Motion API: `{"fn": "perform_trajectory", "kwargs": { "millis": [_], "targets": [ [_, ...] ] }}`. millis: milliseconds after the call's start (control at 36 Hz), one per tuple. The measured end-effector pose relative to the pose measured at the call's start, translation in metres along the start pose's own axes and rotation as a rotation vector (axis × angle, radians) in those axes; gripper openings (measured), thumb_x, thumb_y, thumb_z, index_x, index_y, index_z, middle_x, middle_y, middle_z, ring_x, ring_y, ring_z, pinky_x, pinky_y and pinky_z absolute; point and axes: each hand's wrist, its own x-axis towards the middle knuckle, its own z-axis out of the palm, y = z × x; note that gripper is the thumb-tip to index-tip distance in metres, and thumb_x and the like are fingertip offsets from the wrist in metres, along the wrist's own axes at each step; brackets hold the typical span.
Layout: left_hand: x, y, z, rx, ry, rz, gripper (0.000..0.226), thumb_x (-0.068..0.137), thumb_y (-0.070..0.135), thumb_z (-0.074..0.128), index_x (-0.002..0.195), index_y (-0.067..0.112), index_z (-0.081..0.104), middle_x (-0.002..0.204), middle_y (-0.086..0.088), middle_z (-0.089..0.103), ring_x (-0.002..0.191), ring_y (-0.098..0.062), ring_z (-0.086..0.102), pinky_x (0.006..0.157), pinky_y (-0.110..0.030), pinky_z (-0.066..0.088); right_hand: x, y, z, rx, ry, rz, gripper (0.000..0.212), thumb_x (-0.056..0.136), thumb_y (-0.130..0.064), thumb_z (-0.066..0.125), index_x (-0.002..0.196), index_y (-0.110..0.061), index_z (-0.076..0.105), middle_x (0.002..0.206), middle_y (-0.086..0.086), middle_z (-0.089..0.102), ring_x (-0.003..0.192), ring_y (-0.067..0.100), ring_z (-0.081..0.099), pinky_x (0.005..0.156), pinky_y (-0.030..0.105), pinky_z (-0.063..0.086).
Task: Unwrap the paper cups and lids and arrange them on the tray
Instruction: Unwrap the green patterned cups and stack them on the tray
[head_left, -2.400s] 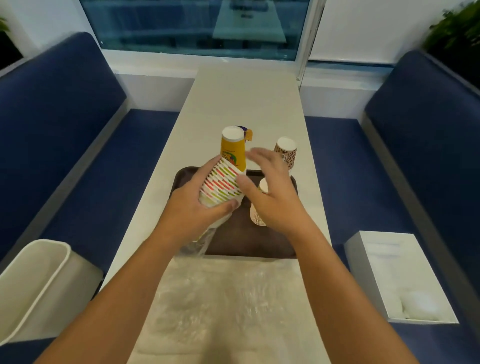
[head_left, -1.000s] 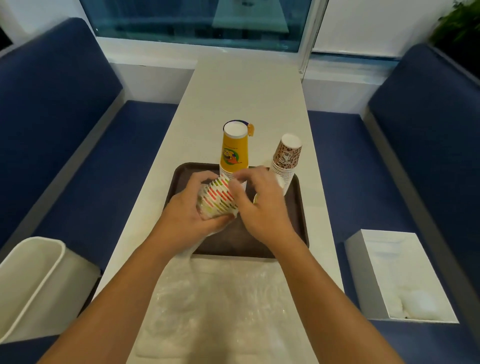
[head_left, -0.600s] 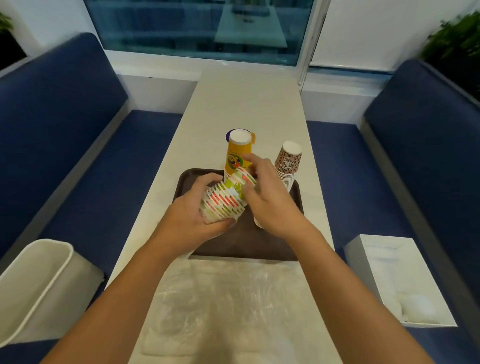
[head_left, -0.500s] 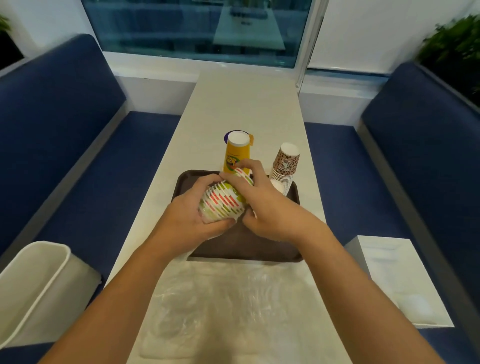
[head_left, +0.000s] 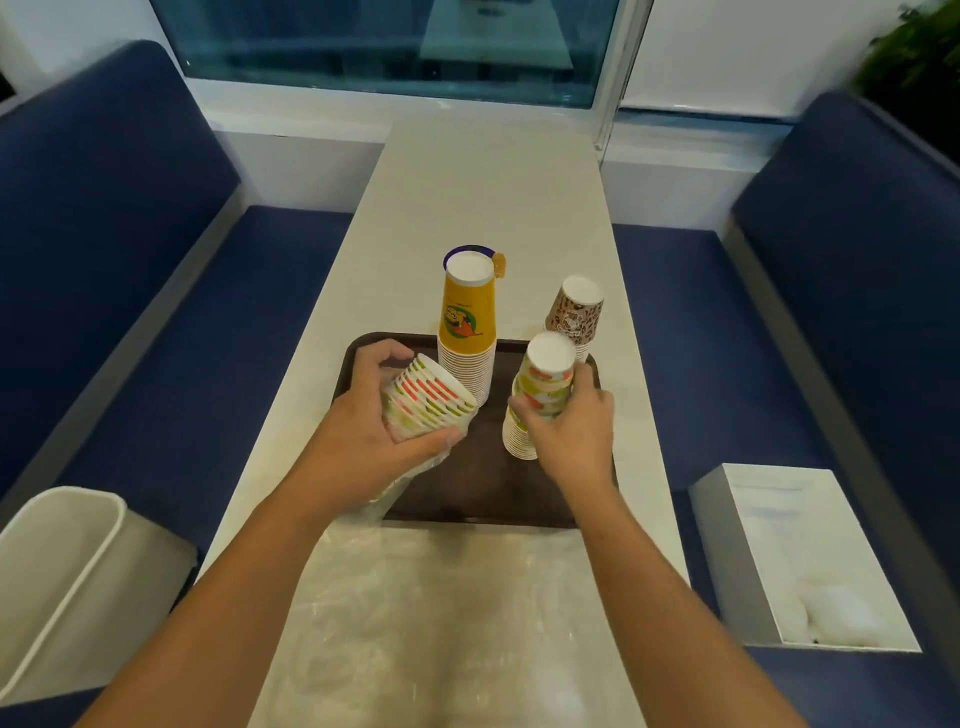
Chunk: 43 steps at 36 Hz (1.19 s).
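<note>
A tilted stack of striped paper cups (head_left: 431, 400) is held above the dark brown plastic tray (head_left: 467, 488) on the white table (head_left: 493, 182) by the left grip (head_left: 363, 431), curled round it; perhaps clear wrapping (head_left: 415, 474) hangs beneath; an upright stack of similar striped cups (head_left: 543, 387), standing on the tray, is clasped by the right grip (head_left: 571, 431).

Bare left hand (head_left: 358, 434), bare right hand (head_left: 576, 434), slim wrists, long forearms — uncovered as far as the view reaches
</note>
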Motion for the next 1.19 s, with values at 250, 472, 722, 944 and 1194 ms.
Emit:
{"fn": "perform_trajectory", "kwargs": {
  "millis": [250,472,722,944,1194],
  "targets": [
    [0.002,-0.006,0.007,0.054,-0.032,-0.038,0.083,0.074,0.056,0.085,0.133,0.057,0.027,0.129,0.025,0.049,0.111,-0.009,0.061,0.09,-0.023,0.057,-0.002,0.007,0.023,0.021,-0.062,0.072,0.094,0.073,-0.053,0.087,0.147,-0.041,0.029,0.147,-0.009,0.047,0.138,0.02,0.048,0.108,0.049,0.047],
    [-0.01,0.006,0.0,0.048,-0.041,-0.019,0.084,0.067,0.059,0.086,0.131,0.055,0.031,0.114,0.034,0.054,0.098,0.001,0.065,0.074,-0.013,0.055,-0.045,-0.072,-0.027,0.007,-0.121,-0.435,0.03,0.1,-0.048,0.059,0.124,-0.031,0.059,0.124,-0.012,0.054,0.114,0.003,0.044,0.095,0.024,0.044],
    [-0.024,0.019,-0.01,0.122,-0.028,0.027,0.082,0.073,0.056,0.087,0.133,0.046,0.033,0.116,0.021,0.062,0.098,-0.01,0.069,0.083,-0.036,0.064,-0.065,-0.111,-0.039,0.059,-0.398,-0.402,0.017,0.104,-0.028,0.059,0.1,-0.016,0.07,0.097,-0.003,0.071,0.089,0.012,0.065,0.079,0.04,0.058],
    [-0.03,0.017,-0.016,0.11,-0.035,0.081,0.078,0.074,0.062,0.083,0.136,0.057,0.036,0.122,0.027,0.059,0.106,-0.007,0.066,0.09,-0.033,0.062,-0.052,-0.102,-0.053,-0.029,-0.421,-0.592,0.055,0.099,-0.014,0.062,0.148,-0.025,0.041,0.139,-0.005,0.038,0.12,0.004,0.049,0.096,0.023,0.053],
    [-0.027,0.019,-0.016,0.011,-0.022,0.067,0.084,0.07,0.057,0.088,0.137,0.057,0.036,0.122,0.031,0.057,0.11,-0.004,0.064,0.086,-0.024,0.061,-0.023,-0.082,-0.066,-0.434,-0.16,-0.903,0.073,0.079,-0.008,0.083,0.144,-0.02,0.05,0.141,0.0,0.051,0.113,0.025,0.044,0.093,0.045,0.049]
  ]
}}
